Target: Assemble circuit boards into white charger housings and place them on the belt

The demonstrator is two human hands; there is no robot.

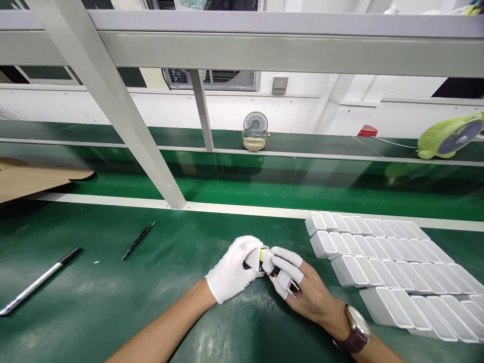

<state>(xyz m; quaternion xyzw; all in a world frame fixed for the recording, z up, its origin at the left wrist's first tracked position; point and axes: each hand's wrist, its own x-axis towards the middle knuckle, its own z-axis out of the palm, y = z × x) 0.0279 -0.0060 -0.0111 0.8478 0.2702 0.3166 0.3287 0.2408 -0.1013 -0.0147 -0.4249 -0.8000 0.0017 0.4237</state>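
Observation:
In the head view, my left hand [236, 269], in a white glove, is closed round a small white housing [267, 259] with a yellow part [261, 255] showing inside. My right hand [302, 282] wears white finger covers and pinches the housing's right side. Below these right fingertips, a white piece with two thin prongs [292, 286] and some dark and red bits shows. Whether this piece is joined to the housing is hidden by the fingers. Both hands meet just above the green table [212, 327].
Rows of narrow white boxes [378, 272] stand at the right. A black pen [138, 241] and a silver-black marker-like stick [40, 282] lie left. Cardboard [34, 181] sits far left. A slanted metal post [124, 111] rises behind; a small fan [255, 130] and green fan [446, 136] stand beyond.

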